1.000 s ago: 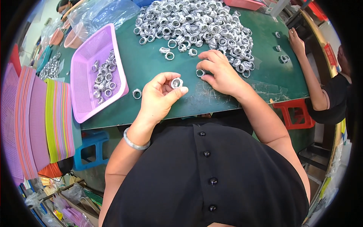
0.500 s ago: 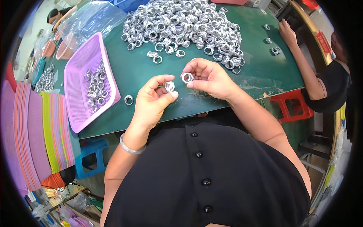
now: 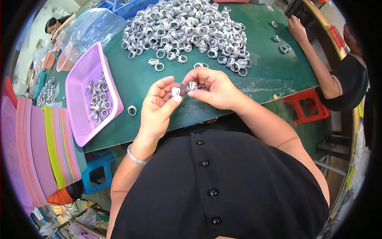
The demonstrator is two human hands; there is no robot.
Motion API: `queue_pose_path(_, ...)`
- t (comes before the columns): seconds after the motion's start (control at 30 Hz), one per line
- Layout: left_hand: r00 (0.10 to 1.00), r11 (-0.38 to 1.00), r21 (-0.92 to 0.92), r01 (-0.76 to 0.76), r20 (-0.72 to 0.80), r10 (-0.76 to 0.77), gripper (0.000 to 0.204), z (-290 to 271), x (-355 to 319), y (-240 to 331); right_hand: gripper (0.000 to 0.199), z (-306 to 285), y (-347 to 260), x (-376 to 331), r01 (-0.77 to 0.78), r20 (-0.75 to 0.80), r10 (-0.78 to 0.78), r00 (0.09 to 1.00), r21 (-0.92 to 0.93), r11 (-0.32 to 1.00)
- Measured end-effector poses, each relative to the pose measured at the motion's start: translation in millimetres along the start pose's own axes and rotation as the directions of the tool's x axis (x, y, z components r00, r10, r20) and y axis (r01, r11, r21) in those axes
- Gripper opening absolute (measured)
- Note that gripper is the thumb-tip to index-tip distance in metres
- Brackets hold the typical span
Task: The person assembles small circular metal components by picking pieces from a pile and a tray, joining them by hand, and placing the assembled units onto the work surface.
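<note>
Silvery ring (image 3: pixel 176 91) is pinched between the thumb and fingers of my left hand (image 3: pixel 159 105), just above the green table (image 3: pixel 131 129). A second silvery ring (image 3: pixel 191 85) sits between the thumb and fingers of my right hand (image 3: pixel 215 89), close beside the first but apart from it. Beyond both hands lies a large heap of similar rings (image 3: pixel 183 30), with a few loose ones at its near edge. Another single ring (image 3: pixel 132 110) rests on the table left of my left hand, next to a purple basket (image 3: pixel 113 93) that holds several rings.
Stacked plastic baskets (image 3: pixel 59 147) stand at the left, by a blue stool (image 3: pixel 97 171). Clear plastic bag (image 3: pixel 91 28) lies at the far left. At the right, a co-worker's hand (image 3: pixel 297 30) rests near a few rings; a red stool (image 3: pixel 306 105) stands below the table edge.
My right hand has turned its ring from an open-hole view to a side-on face and moved slightly left, nearer the left hand. The left hand still holds its ring.
</note>
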State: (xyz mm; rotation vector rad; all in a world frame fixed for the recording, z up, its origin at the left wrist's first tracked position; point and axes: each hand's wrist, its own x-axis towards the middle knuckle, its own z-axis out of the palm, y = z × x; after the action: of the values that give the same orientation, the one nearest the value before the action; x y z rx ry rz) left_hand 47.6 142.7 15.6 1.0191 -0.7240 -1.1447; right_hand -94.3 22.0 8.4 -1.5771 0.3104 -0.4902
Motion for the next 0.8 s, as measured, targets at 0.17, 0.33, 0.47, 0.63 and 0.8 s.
queue_pose_path(0.17, 0.998, 0.997, -0.042, -0.061, 0.018, 0.062, 0.042, -0.3, 1.3, -1.5, 0.032, -3.7, -0.8, 1.3, 0.192, -0.022, -0.204, 0.979, -0.252, 0.948)
queue_pose_path(0.33, 1.0, 0.999, -0.043, -0.028, 0.003, 0.029, 0.043, 0.5, -0.1, 1.1, 0.033, 4.9, -4.5, 0.1, 0.136, -0.156, -0.16, 0.975, -0.154, 0.979)
queue_pose_path(0.47, 0.999, 0.998, -0.054, -0.033, -0.001, 0.033, 0.045, 1.4, 0.0, 0.7, 0.033, 2.9, -1.8, -0.1, 0.193, -0.164, -0.254, 0.953, -0.315, 0.929)
queue_pose_path(0.63, 0.998, 0.997, -0.048, -0.062, 0.013, 0.063, 0.046, -0.8, -0.1, 0.0, 0.033, 6.0, -4.8, 1.6, 0.262, -0.156, -0.347, 0.925, -0.4, 0.878)
queue_pose_path(0.8, 0.998, 0.997, -0.056, -0.055, 0.028, 0.057, 0.046, -1.8, -0.3, -0.6, 0.033, 4.4, -2.0, 1.4, 0.274, -0.137, -0.364, 0.921, -0.433, 0.859)
